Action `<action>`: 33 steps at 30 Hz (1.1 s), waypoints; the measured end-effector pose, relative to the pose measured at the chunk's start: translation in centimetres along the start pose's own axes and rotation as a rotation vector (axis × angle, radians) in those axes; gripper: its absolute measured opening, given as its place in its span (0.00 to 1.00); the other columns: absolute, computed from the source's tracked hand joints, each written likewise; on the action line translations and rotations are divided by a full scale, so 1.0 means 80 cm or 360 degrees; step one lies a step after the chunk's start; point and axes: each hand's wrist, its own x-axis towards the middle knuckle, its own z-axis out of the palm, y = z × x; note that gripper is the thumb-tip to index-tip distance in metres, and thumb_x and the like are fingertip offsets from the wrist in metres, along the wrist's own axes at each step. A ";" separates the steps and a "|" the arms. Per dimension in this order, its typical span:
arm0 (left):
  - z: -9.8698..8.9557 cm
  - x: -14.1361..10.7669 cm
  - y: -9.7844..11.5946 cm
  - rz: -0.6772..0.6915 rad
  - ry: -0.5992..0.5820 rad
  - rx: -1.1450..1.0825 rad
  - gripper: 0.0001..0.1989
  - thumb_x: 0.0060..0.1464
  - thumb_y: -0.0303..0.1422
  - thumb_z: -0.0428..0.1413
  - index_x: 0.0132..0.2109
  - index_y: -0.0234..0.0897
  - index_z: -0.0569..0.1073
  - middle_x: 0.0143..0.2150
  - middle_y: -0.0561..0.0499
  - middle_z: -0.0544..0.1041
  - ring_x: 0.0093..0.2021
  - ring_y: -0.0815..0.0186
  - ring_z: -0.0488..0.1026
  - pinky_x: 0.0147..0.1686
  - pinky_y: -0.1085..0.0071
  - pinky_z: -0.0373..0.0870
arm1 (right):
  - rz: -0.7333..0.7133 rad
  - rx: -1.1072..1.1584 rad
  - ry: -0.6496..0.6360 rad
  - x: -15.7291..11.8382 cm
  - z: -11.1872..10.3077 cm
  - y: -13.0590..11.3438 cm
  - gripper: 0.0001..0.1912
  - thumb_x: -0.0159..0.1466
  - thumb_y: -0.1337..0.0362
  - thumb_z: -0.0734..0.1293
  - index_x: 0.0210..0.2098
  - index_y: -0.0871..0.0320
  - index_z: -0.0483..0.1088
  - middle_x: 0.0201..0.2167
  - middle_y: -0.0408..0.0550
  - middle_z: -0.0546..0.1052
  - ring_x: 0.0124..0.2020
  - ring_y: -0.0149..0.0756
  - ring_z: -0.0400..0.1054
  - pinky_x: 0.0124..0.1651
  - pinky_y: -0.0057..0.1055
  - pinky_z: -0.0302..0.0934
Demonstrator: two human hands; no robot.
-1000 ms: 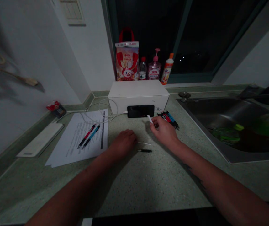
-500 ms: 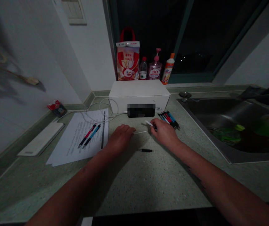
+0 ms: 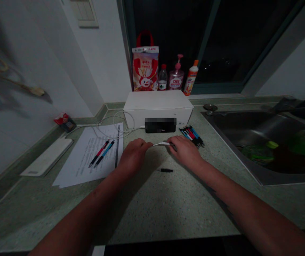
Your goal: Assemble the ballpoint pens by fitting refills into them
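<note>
Pinched in my left hand [image 3: 133, 153] is a thin pale pen refill [image 3: 156, 144], pointing right. My right hand [image 3: 186, 149] is closed on a white pen barrel [image 3: 164, 143] that points left. Refill and barrel meet end to end between the hands, above the counter; whether the refill is inside the barrel I cannot tell. Below them lies a black pen grip [image 3: 166, 170] with a thin metal-looking piece at its left end. Several pens [image 3: 192, 136] in black, red, blue and white lie bunched just beyond my right hand.
A red pen [image 3: 99, 153] and a blue pen [image 3: 104, 153] rest on printed sheets [image 3: 75, 160] at left. A phone [image 3: 160, 127] on a cable leans against a white box [image 3: 158, 101]. The sink [image 3: 248, 170] is at right, a white power bank-like slab [image 3: 47, 156] far left.
My left hand has lifted the refill off the counter area and brought it up to the white barrel. My right hand has shifted slightly. The black grip stays put.
</note>
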 end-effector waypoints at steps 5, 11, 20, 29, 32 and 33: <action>0.003 -0.003 0.001 0.0110 0.0043 0.0084 0.18 0.64 0.25 0.49 0.55 0.43 0.77 0.46 0.45 0.75 0.46 0.55 0.70 0.46 0.61 0.66 | -0.0131 -0.0127 -0.0081 0.001 -0.005 -0.005 0.08 0.69 0.67 0.63 0.43 0.58 0.74 0.39 0.52 0.79 0.43 0.44 0.70 0.47 0.37 0.59; 0.013 -0.005 0.008 0.0222 0.0124 -0.0073 0.15 0.66 0.25 0.50 0.54 0.39 0.76 0.45 0.46 0.78 0.47 0.56 0.73 0.50 0.60 0.68 | -0.0297 -0.0066 -0.0239 -0.002 -0.008 -0.018 0.13 0.69 0.71 0.61 0.50 0.55 0.73 0.42 0.51 0.79 0.45 0.42 0.71 0.48 0.36 0.60; 0.006 -0.017 0.020 0.0409 0.0625 -0.0180 0.16 0.67 0.34 0.54 0.59 0.39 0.70 0.55 0.42 0.76 0.55 0.55 0.72 0.57 0.56 0.67 | 0.0191 0.0184 0.0056 -0.002 -0.005 -0.009 0.27 0.68 0.70 0.59 0.66 0.56 0.59 0.56 0.56 0.76 0.46 0.46 0.74 0.44 0.37 0.67; 0.022 -0.012 0.046 0.0818 -0.0241 -0.0255 0.07 0.65 0.34 0.56 0.45 0.39 0.79 0.44 0.48 0.79 0.45 0.58 0.75 0.49 0.59 0.70 | 0.0165 0.0161 0.0105 -0.002 -0.005 -0.009 0.23 0.70 0.70 0.57 0.63 0.54 0.66 0.52 0.53 0.76 0.47 0.44 0.74 0.47 0.37 0.67; 0.022 -0.011 0.042 0.0677 -0.0208 -0.0305 0.07 0.64 0.31 0.56 0.44 0.36 0.78 0.43 0.47 0.80 0.44 0.58 0.76 0.49 0.59 0.71 | 0.0140 0.0073 0.0017 -0.002 -0.008 -0.010 0.20 0.72 0.67 0.57 0.60 0.53 0.69 0.50 0.52 0.77 0.46 0.44 0.74 0.44 0.35 0.66; 0.022 -0.011 0.038 0.0566 -0.0169 -0.0336 0.07 0.64 0.30 0.55 0.45 0.36 0.78 0.43 0.46 0.80 0.44 0.58 0.76 0.49 0.60 0.72 | 0.0125 0.0040 -0.0018 -0.002 -0.009 -0.010 0.20 0.71 0.68 0.58 0.60 0.53 0.69 0.49 0.52 0.77 0.45 0.43 0.74 0.43 0.34 0.66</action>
